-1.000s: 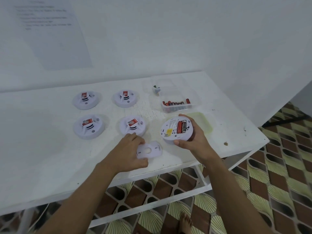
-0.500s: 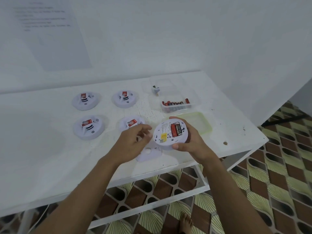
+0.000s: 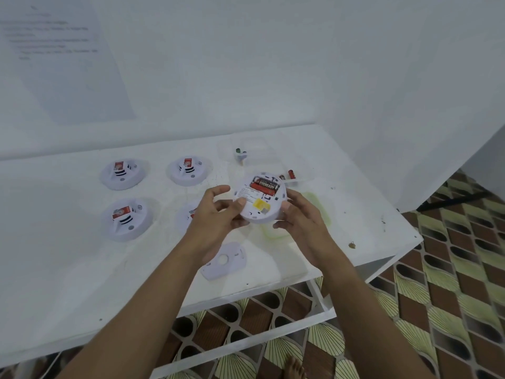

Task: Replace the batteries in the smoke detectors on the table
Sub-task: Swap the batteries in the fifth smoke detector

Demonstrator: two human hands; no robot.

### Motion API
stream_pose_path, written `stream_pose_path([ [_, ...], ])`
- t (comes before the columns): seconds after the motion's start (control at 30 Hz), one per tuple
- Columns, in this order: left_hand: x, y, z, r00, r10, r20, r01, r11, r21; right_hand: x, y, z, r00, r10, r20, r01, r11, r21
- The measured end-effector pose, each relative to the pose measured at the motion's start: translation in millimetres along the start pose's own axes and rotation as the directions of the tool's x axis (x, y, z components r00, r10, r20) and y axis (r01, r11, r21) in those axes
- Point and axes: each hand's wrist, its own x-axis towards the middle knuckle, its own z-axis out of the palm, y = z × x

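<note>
On wall at far L: printed paper sheet [image 3: 54, 50], text too blurred to read. Below it, white table [image 3: 54, 255].

On L half of tabletop, 4 detectors face up in 2 rows, red labels on top:
- back-L detector [image 3: 122, 173]
- front-L detector [image 3: 127, 218], at its 6 o'clock
- back-R detector [image 3: 188, 170], at 3 o'clock of back-L
- front-R detector [image 3: 188, 217], mostly hidden behind L hand

L hand [image 3: 216, 222] clamped on 9 o'clock rim of held detector [image 3: 259, 201], thumb on its face, fingers curled round the edge.

Held detector up off the table, underside tilted toward camera. Battery bay at its 12 o'clock w/ red-black batteries [image 3: 266, 184] seated, "EVEREADY" readable. Yellow tab [image 3: 261, 205] near centre.

R hand [image 3: 300, 217] gripping rim at approx. 4 o'clock, fingers wrapped behind. Hands apart, detector between them.

Round the held detector:
- 7 o'clock: loose white cover plate [image 3: 222, 259] w/ round hole, flat on table near front edge.
- 12 o'clock: clear box [image 3: 259, 144] w/ small green-topped item inside, can't tell what.
- 2 o'clock: second clear box [image 3: 303, 177] w/ spare batteries [image 3: 291, 174], partly hidden behind held detector.
- 4 o'clock: pale green tray [image 3: 319, 203], partly under R hand.

Below table at R: patterned floor tiles [image 3: 437, 269]. Bare foot [image 3: 293, 367] at bottom edge.
</note>
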Motion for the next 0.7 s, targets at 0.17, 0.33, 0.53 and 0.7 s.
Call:
stream_pose_path([
  [0.17,2,-3,18,0.997,0.034,-0.069,-0.034,0.999,-0.008,8,-13,2,0.999,0.039,-0.024,-0.038,0.999,0.018],
  [0.33,7,-4,26,0.998,0.05,-0.042,-0.046,0.995,0.092,22,-20,-7,0.994,0.059,-0.089,-0.058,0.998,0.016],
  [0.53,20,2,23,0.997,0.076,-0.018,-0.071,0.978,0.195,35,-31,-27,1.0,0.029,0.006,-0.028,0.985,-0.168],
  [0.7,23,8,25,0.992,0.085,0.09,-0.107,0.951,0.29,46,-34,-39,0.994,0.073,0.086,-0.046,0.959,-0.281],
])
